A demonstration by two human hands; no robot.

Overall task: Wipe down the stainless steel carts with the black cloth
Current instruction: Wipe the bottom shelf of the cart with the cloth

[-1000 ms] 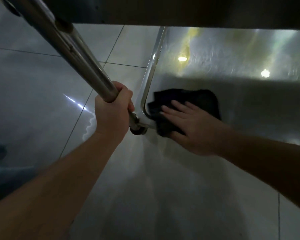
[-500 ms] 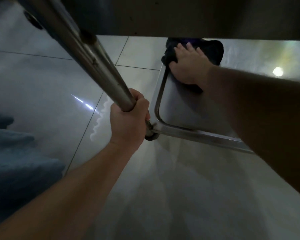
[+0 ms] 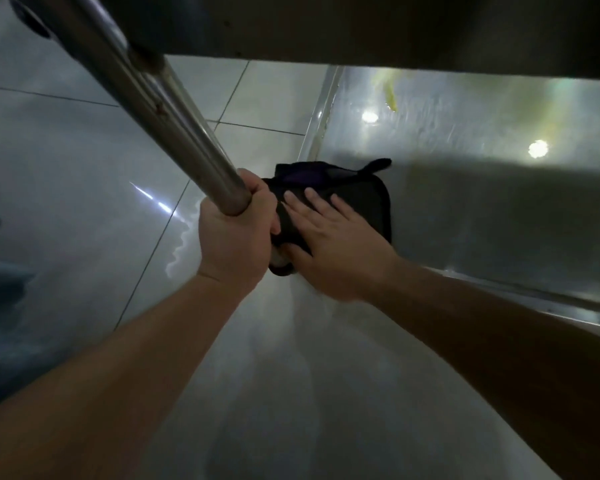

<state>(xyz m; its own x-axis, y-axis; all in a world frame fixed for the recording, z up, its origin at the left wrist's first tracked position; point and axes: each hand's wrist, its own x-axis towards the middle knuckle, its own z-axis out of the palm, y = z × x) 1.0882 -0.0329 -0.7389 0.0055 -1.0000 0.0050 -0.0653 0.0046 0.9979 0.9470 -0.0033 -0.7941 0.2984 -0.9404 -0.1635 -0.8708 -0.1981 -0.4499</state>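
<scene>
The cloth (image 3: 368,202) is black, with a dark purple patch showing at its upper fold. The cart's lower shelf (image 3: 482,216) is dull silver-grey steel, streaked with yellowish-green smears toward its far edge and dotted with two bright white light reflections; a broad dark shadow band crosses it. The cart's upright post (image 3: 174,133) is polished silver with pale highlights along its length. The floor (image 3: 66,168) is pale grey-white glossy tile, lined with thin dark grout and marked by a white glare streak.
</scene>
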